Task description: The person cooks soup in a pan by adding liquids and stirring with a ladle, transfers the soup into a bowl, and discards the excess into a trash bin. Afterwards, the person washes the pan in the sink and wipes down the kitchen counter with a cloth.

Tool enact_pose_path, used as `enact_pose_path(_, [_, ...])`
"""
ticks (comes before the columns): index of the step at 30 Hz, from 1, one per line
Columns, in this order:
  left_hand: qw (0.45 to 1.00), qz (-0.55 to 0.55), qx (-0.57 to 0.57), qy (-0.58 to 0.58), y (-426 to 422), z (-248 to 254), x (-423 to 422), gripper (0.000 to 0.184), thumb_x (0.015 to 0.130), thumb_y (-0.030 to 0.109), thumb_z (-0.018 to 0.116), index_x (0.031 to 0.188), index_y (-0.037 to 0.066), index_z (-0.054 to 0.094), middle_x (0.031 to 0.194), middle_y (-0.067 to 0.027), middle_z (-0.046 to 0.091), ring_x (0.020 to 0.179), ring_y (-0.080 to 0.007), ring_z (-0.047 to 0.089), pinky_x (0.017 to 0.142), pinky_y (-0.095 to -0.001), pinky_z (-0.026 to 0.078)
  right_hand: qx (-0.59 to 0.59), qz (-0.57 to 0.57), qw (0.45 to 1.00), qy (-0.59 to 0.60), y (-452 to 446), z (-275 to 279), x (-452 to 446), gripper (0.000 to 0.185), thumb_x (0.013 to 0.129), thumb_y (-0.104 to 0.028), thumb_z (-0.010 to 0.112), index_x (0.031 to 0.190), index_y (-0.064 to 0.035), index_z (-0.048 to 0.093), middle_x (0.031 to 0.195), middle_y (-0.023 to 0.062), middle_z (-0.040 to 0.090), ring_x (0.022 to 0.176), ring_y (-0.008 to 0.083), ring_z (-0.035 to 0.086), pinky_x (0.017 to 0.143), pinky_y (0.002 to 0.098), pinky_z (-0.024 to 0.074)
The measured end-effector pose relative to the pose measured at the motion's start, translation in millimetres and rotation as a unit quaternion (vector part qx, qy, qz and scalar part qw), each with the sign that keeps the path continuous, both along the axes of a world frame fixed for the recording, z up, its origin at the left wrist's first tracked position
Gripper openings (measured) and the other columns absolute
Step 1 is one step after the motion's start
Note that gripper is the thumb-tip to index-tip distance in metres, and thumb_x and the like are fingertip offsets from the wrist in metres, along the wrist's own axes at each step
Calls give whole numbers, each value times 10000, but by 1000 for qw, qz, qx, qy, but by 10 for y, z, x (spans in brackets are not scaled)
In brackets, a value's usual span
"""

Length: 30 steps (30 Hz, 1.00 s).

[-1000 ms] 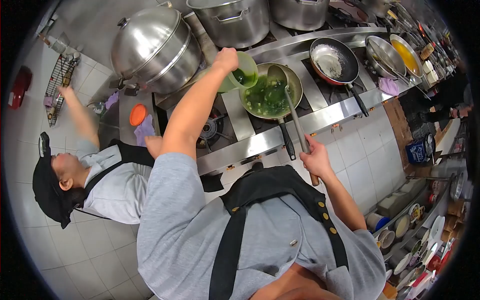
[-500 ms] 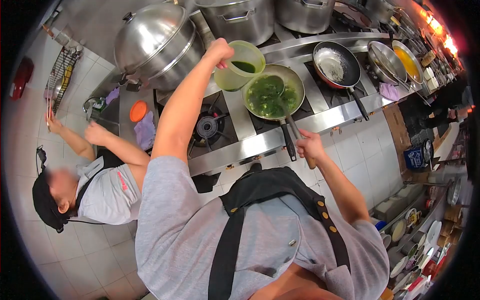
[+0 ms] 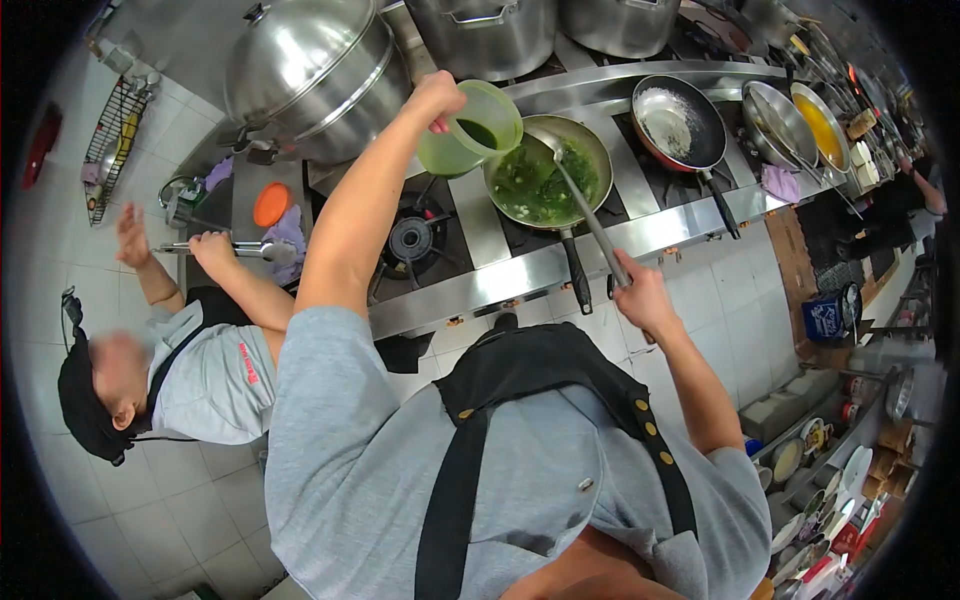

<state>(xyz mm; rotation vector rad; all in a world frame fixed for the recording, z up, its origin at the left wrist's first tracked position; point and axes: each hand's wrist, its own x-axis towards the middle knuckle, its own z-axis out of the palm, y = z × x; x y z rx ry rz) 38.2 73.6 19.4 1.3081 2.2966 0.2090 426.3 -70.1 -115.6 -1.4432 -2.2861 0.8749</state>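
The person before me wears a soft grey shirt [image 3: 520,500] with short, loose sleeves [image 3: 330,380] and a folded collar [image 3: 660,555], one small silvery button [image 3: 586,485] showing on its front. Over it goes a black apron [image 3: 540,365] with wide black straps [image 3: 452,500]; I count one brass-coloured stud [image 3: 466,414] at the left, three at the right. Left hand [image 3: 437,100] and right hand [image 3: 645,298] are bare.

steel stove [image 3: 480,232] under a pan [image 3: 586,138] of greens [image 3: 530,190] and a black pan [image 3: 709,125]
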Motion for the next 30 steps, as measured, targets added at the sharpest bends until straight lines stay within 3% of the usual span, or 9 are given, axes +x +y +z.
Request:
enact_pose_path(4, [998,-41,-26,28,12,-112,160,198,769,32,491,741,-127,605,637,-204,634,504,-261,647,443,-365,541,85,33,991,-98,285,-36,74,565,659,-26,584,1221,-51,532,770,261,614,764,423,614,706,486,506])
enact_pose_path(6, [997,-60,-26,48,19,-187,232,200,777,35,504,816,-120,624,686,-201,650,524,-263,651,467,-366,541,105,40,986,-124,359,-43,138,589,657,-10,573,1242,-36,509,771,259,611,748,434,609,686,486,503])
enact_pose_path(9, [996,-72,-13,55,-4,-249,288,199,770,26,522,852,-118,631,716,-196,659,543,-257,657,475,-368,538,61,31,995,-67,233,-7,290,547,706,9,554,1249,9,491,741,194,619,629,334,627,566,434,501])
enact_pose_path(12, [997,-59,-16,42,-16,-223,330,198,764,24,522,849,-117,632,704,-197,657,538,-253,657,469,-362,537,-348,-105,924,119,78,352,321,531,765,4,541,1285,54,446,683,103,585,557,197,586,475,349,461])
enact_pose_path(15, [999,-41,-1,19,-12,-150,351,200,758,24,516,830,-124,630,682,-202,653,523,-255,654,459,-357,535,-493,-184,772,357,-20,489,333,580,785,24,557,1335,76,378,617,31,522,502,100,506,410,265,397])
enact_pose_path(18, [999,-6,37,-13,-130,-95,346,204,748,22,510,797,-143,620,654,-215,644,496,-260,646,448,-362,533,-509,-213,733,397,-198,388,282,675,750,62,580,1374,69,324,590,37,524,468,106,499,389,267,380])
enact_pose_path(25, [971,92,184,-124,-906,-197,324,245,775,46,471,817,-170,579,563,-241,598,459,-272,637,439,-383,531,-219,-97,962,131,-307,559,257,636,723,14,609,1330,45,423,601,84,565,506,128,544,465,308,440])
enact_pose_path(26, [964,101,207,-129,-1022,-251,344,250,784,50,462,830,-169,573,552,-242,592,458,-274,637,436,-382,530,-160,-73,983,59,-211,666,249,625,687,-2,591,1301,10,475,638,164,603,535,225,599,523,347,468])
enact_pose_path(30, [952,119,230,-163,-1584,-459,579,200,806,48,435,808,-137,510,579,-241,592,424,-281,614,405,-389,511,26,25,999,-30,196,291,383,614,647,14,564,1257,-36,518,719,247,619,700,392,616,625,441,489])
